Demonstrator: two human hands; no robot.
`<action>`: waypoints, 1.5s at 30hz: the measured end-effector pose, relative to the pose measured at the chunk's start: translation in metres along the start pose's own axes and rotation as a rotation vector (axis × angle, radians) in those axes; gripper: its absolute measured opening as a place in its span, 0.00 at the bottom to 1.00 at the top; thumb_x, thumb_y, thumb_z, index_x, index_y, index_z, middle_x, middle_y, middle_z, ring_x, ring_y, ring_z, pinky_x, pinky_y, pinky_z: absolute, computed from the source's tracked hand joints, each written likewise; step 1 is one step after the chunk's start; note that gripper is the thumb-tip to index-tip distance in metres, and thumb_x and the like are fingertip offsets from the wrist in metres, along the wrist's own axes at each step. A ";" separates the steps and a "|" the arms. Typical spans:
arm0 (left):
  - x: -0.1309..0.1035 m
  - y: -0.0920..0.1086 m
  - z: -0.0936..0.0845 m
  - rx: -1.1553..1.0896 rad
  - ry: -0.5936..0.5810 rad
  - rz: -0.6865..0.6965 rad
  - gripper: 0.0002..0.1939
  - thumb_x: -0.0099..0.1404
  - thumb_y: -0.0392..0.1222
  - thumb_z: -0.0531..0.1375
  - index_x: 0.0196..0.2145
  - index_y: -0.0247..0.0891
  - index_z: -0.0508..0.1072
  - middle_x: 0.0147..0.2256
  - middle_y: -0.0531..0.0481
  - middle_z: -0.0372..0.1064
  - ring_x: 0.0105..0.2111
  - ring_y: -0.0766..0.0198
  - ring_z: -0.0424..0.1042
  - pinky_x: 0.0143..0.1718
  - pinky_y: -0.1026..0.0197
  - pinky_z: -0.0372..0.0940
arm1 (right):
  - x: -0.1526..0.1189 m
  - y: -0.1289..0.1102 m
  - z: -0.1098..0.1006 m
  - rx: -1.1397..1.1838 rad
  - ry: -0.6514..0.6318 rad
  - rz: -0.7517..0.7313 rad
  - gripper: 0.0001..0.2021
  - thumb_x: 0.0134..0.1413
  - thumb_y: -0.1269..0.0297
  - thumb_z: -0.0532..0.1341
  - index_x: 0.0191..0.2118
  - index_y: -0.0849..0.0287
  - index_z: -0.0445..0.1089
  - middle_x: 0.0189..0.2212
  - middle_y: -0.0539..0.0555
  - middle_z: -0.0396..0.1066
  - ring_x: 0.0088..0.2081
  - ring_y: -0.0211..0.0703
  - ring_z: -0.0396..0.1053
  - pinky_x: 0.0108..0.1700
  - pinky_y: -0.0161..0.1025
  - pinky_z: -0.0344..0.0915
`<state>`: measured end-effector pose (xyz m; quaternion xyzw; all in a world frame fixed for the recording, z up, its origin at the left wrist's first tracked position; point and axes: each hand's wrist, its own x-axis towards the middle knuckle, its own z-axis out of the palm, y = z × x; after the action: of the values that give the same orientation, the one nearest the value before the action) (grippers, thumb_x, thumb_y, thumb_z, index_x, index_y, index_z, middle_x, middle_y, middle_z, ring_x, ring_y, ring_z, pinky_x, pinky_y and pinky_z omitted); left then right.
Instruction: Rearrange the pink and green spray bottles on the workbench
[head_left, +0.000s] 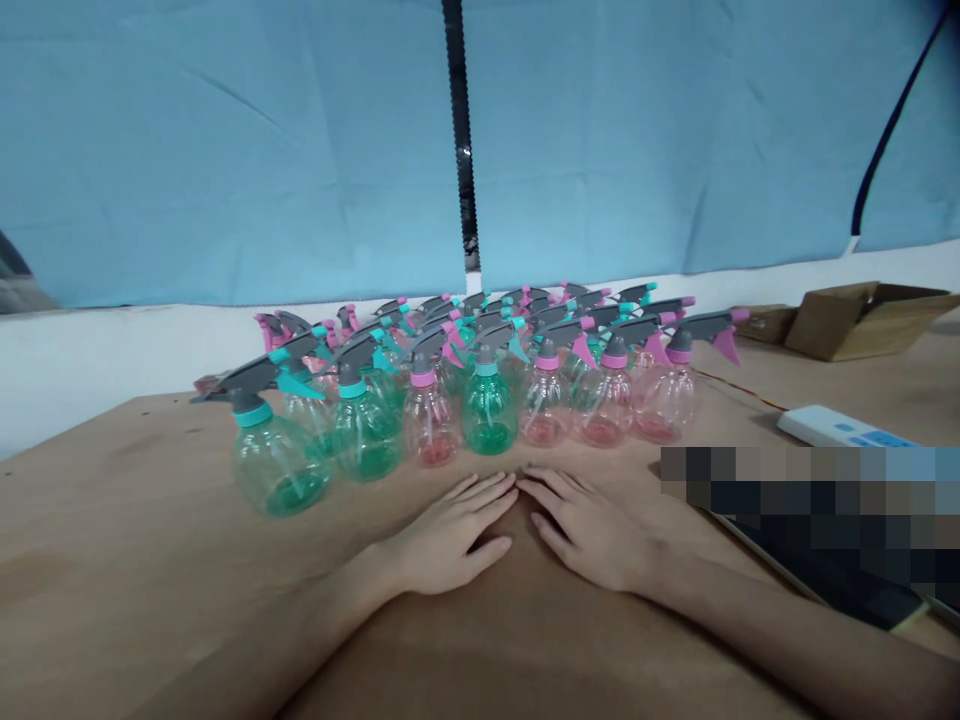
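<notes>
My left hand (pixel 457 535) lies flat on the wooden table (pixel 135 620), palm down with its fingers stretched out, holding nothing. Beside it my right hand (pixel 592 530) rests the same way, and the fingertips of both hands nearly meet. Just beyond them stand several clear spray bottles in rows. The front row includes a green spray bottle (pixel 490 410) with a teal collar, right behind my fingertips, and a pink spray bottle (pixel 546 405) to its right. At the far left is another green-tinted spray bottle (pixel 277 460). All have grey trigger heads; the back rows are partly hidden.
An open cardboard box (pixel 840 325) sits at the back right. A white power strip (pixel 840 428) with a cord lies nearer on the right. In front of it is a dark flat object (pixel 817 570), partly blurred out. Blue cloth (pixel 300 150) hangs behind the table.
</notes>
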<state>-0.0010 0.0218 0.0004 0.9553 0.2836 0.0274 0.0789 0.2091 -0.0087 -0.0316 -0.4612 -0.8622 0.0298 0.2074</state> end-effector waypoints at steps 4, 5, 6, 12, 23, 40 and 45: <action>0.000 -0.001 0.001 -0.011 0.019 -0.001 0.26 0.67 0.49 0.46 0.61 0.39 0.51 0.62 0.48 0.44 0.62 0.60 0.45 0.61 0.50 0.45 | 0.000 -0.001 -0.001 -0.006 -0.018 0.006 0.21 0.59 0.67 0.47 0.57 0.67 0.58 0.55 0.63 0.59 0.56 0.49 0.56 0.56 0.49 0.56; 0.000 -0.001 0.002 -0.011 0.021 -0.003 0.26 0.67 0.49 0.46 0.61 0.40 0.51 0.62 0.48 0.44 0.62 0.60 0.45 0.61 0.50 0.46 | 0.001 -0.001 -0.002 -0.005 -0.019 0.005 0.21 0.59 0.67 0.47 0.57 0.67 0.58 0.55 0.62 0.59 0.56 0.49 0.56 0.56 0.49 0.56; 0.000 -0.002 0.002 -0.010 0.021 -0.005 0.26 0.67 0.49 0.46 0.61 0.40 0.51 0.62 0.48 0.44 0.62 0.60 0.45 0.61 0.50 0.46 | 0.001 -0.001 -0.003 -0.003 -0.020 0.004 0.21 0.59 0.68 0.47 0.57 0.67 0.58 0.55 0.62 0.59 0.56 0.49 0.56 0.56 0.49 0.56; 0.000 -0.002 0.002 0.003 0.010 -0.009 0.26 0.67 0.49 0.46 0.61 0.39 0.51 0.62 0.49 0.44 0.62 0.60 0.45 0.61 0.50 0.45 | 0.000 -0.002 -0.004 0.007 -0.016 0.004 0.21 0.58 0.68 0.47 0.56 0.67 0.58 0.54 0.62 0.60 0.55 0.49 0.57 0.56 0.48 0.56; 0.000 -0.002 0.002 -0.025 0.026 -0.015 0.26 0.67 0.49 0.46 0.60 0.40 0.53 0.62 0.48 0.45 0.62 0.59 0.45 0.61 0.50 0.46 | 0.000 -0.001 -0.003 0.004 0.000 -0.001 0.21 0.58 0.68 0.48 0.56 0.66 0.59 0.54 0.62 0.60 0.55 0.49 0.57 0.55 0.49 0.56; 0.000 0.000 0.000 -0.011 0.014 -0.020 0.26 0.67 0.48 0.46 0.60 0.39 0.53 0.62 0.47 0.45 0.62 0.60 0.45 0.61 0.50 0.46 | 0.000 -0.001 -0.003 0.006 0.003 -0.002 0.21 0.58 0.68 0.48 0.56 0.64 0.58 0.54 0.61 0.60 0.55 0.48 0.57 0.55 0.49 0.56; 0.001 0.001 -0.002 -0.002 0.042 -0.012 0.24 0.67 0.47 0.47 0.59 0.40 0.55 0.61 0.48 0.47 0.61 0.60 0.48 0.60 0.51 0.47 | 0.000 -0.001 -0.003 0.005 -0.005 -0.003 0.21 0.58 0.68 0.47 0.56 0.65 0.58 0.54 0.62 0.60 0.55 0.48 0.57 0.55 0.49 0.56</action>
<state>-0.0002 0.0217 0.0021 0.9527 0.2911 0.0471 0.0740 0.2096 -0.0097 -0.0290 -0.4595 -0.8633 0.0329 0.2063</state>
